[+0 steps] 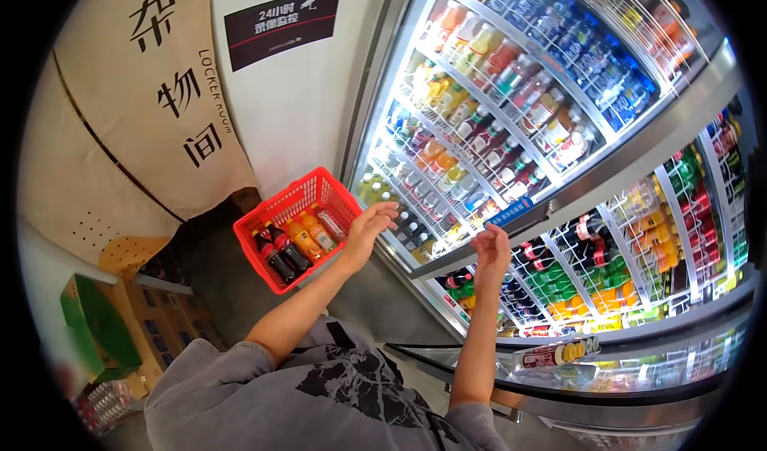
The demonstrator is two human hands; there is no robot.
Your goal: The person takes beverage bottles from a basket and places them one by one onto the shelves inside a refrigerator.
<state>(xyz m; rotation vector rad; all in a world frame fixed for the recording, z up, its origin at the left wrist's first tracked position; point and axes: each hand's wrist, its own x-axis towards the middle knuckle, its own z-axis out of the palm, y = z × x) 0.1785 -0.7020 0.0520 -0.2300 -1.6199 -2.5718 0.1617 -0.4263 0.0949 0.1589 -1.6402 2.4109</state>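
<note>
My left hand (371,231) is raised with loosely bent fingers apart and nothing in it. It is between the red plastic basket (281,202) and the lit shelves of the drinks fridge (479,111). In the basket lie dark cola bottles (280,253), orange drink bottles (307,237) and a clear bottle with a red-and-white label (329,222). My right hand (491,253) is up in front of the fridge's metal frame, just below a blue label (510,214). Its fingers curl loosely, and no object shows in them.
A glass fridge door (623,375) stands swung out at the lower right, with bottles reflected in it. A cream curtain (136,91) hangs on the left beside a wall sign (281,26). Cardboard boxes (152,315) and a green carton (96,323) are stacked at lower left.
</note>
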